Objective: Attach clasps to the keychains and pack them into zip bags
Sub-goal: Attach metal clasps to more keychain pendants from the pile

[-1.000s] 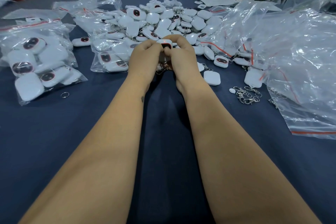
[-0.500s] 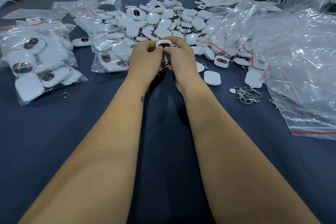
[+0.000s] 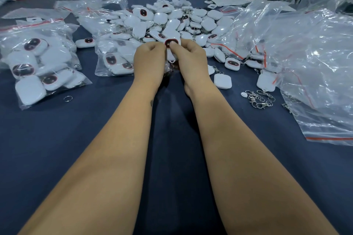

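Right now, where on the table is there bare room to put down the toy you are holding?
Bare blue cloth lies left of the left forearm, below the filled bag and loose ring. More lies right of the right forearm, below the metal clasps. It is crowded ahead: the keychain pile and empty bags crowd both hands.

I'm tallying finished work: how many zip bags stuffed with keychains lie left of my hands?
2: a large filled bag near the left edge, a smaller filled bag beside the left hand. Flatter bags behind may hold a few too.
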`<state>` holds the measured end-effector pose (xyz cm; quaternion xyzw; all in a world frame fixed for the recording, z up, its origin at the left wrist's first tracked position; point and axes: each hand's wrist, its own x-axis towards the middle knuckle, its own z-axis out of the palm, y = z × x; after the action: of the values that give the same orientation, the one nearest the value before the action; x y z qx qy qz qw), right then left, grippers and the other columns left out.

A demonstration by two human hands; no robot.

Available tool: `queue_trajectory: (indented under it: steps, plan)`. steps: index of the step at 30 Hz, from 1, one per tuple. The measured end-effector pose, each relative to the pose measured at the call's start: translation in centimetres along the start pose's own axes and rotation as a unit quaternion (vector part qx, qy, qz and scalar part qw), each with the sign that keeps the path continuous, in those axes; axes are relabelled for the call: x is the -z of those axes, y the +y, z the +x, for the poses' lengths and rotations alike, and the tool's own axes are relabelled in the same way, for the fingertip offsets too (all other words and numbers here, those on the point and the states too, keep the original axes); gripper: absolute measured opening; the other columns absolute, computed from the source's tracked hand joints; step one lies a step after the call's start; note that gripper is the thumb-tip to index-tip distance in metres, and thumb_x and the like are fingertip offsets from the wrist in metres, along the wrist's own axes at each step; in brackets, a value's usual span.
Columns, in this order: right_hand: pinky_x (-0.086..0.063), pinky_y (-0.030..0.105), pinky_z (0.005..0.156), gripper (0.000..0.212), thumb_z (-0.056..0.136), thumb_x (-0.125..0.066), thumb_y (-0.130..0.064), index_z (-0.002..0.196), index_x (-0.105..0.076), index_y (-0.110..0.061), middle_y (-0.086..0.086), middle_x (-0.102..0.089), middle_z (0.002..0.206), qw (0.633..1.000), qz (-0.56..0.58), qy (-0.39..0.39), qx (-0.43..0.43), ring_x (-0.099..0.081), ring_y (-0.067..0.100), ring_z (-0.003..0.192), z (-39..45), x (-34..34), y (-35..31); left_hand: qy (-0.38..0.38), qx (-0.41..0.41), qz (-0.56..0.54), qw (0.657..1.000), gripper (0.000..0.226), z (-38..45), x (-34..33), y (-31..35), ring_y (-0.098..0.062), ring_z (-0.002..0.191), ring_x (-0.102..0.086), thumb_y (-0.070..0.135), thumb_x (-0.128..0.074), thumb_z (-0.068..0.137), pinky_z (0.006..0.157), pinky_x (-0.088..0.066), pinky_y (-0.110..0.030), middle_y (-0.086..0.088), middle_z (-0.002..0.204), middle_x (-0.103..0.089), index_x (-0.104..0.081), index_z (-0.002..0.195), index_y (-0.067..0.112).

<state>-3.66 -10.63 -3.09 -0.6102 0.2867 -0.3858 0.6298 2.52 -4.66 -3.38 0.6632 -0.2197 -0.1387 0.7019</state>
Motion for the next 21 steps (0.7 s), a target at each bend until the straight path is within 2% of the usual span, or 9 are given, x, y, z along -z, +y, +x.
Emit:
queue_trajectory:
  steps: [3, 5, 8, 10, 12, 14, 17, 19, 21]
  plan:
    - [-0.049, 0.030, 0.071, 0.005, 0.090, -0.067, -0.017, 0.092, -0.063, -0.015, -0.005, -0.061, 0.072, 0.999, 0.038, 0.035, 0.011, -0.056, 0.013, 0.069, 0.2, 0.3, -0.1, 0.006, 0.003, 0.034, 0.999, 0.027, 0.0, 0.1, -0.1, -0.021, 0.081, -0.058, 0.012, -0.053, 0.085, 0.077, -0.049, -0.035, -0.004, 0.096, -0.067, -0.066, 0.109, 0.013]
    - [-0.051, 0.025, 0.062, 0.007, 0.091, -0.066, -0.013, 0.093, -0.059, -0.012, -0.004, -0.060, 0.070, 0.992, 0.110, 0.059, -0.006, -0.056, 0.011, 0.059, 0.4, 0.5, -0.4, 0.018, -0.006, 0.071, 0.997, 0.037, 0.3, 0.1, -0.3, -0.014, 0.086, -0.063, 0.015, -0.057, 0.087, 0.080, -0.051, -0.026, 0.000, 0.100, -0.067, -0.062, 0.123, 0.014]
    - [-0.058, 0.028, 0.065, 0.011, 0.094, -0.061, -0.005, 0.097, -0.050, -0.007, 0.008, -0.061, 0.080, 0.966, 0.251, 0.045, -0.045, -0.062, 0.016, 0.062, 0.4, 0.8, -0.8, 0.024, -0.025, 0.104, 0.994, 0.027, 0.1, 0.1, -0.2, -0.013, 0.077, -0.062, 0.017, -0.062, 0.085, 0.075, -0.052, -0.028, 0.003, 0.083, -0.065, -0.068, 0.111, 0.016]
    - [-0.060, 0.035, 0.076, 0.013, 0.094, -0.057, 0.000, 0.092, -0.047, -0.007, 0.012, -0.061, 0.080, 0.955, 0.290, 0.018, -0.052, -0.064, 0.022, 0.067, 0.4, 0.8, -0.9, 0.033, -0.039, 0.123, 0.991, 0.010, -0.2, 0.2, 0.0, -0.020, 0.072, -0.061, 0.015, -0.060, 0.082, 0.073, -0.054, -0.036, -0.005, 0.072, -0.066, -0.067, 0.081, 0.021]
    - [-0.059, 0.041, 0.085, 0.017, 0.093, -0.054, 0.004, 0.087, -0.045, -0.008, 0.013, -0.059, 0.079, 0.959, 0.279, -0.003, -0.052, -0.063, 0.023, 0.069, 0.2, 0.6, -1.0, 0.050, -0.050, 0.128, 0.989, 0.011, -0.3, 0.4, 0.1, -0.023, 0.066, -0.056, 0.013, -0.056, 0.080, 0.066, -0.051, -0.038, -0.015, 0.070, -0.064, -0.062, 0.072, 0.018]
    - [-0.058, 0.041, 0.087, 0.018, 0.093, -0.053, 0.006, 0.086, -0.044, -0.008, 0.014, -0.056, 0.080, 0.966, 0.252, -0.014, -0.056, -0.061, 0.019, 0.066, 0.0, 0.4, -1.0, 0.068, -0.055, 0.114, 0.990, 0.011, -0.4, 0.4, 0.2, -0.018, 0.069, -0.057, 0.013, -0.055, 0.081, 0.068, -0.049, -0.032, -0.006, 0.075, -0.064, -0.065, 0.085, 0.017]
    - [-0.059, 0.026, 0.067, 0.016, 0.092, -0.056, 0.003, 0.094, -0.046, -0.009, 0.014, -0.054, 0.091, 0.987, 0.147, -0.018, -0.061, -0.058, 0.013, 0.064, -0.1, 0.2, -0.6, 0.102, -0.094, 0.120, 0.983, 0.026, -0.5, 0.1, 0.5, -0.014, 0.083, -0.061, 0.012, -0.054, 0.084, 0.076, -0.051, -0.028, 0.009, 0.087, -0.061, -0.064, 0.107, 0.021]
    - [-0.050, 0.022, 0.053, 0.021, 0.090, -0.061, 0.001, 0.091, -0.046, -0.013, 0.008, -0.056, 0.081, 0.996, 0.077, -0.017, -0.047, -0.054, 0.012, 0.057, -0.1, 0.1, -0.1, 0.107, -0.158, 0.151, 0.970, 0.028, -1.1, -0.2, 0.7, -0.012, 0.086, -0.059, 0.012, -0.052, 0.085, 0.076, -0.049, -0.028, 0.009, 0.094, -0.059, -0.062, 0.109, 0.022]
    - [-0.046, 0.023, 0.052, 0.022, 0.089, -0.065, -0.001, 0.088, -0.047, -0.015, 0.003, -0.058, 0.069, 0.999, 0.040, -0.018, -0.025, -0.052, 0.013, 0.054, -0.1, 0.0, 0.2, 0.096, -0.212, 0.169, 0.958, 0.029, -1.4, -0.5, 0.6, -0.011, 0.088, -0.057, 0.012, -0.051, 0.086, 0.077, -0.049, -0.028, 0.010, 0.095, -0.056, -0.061, 0.111, 0.021]
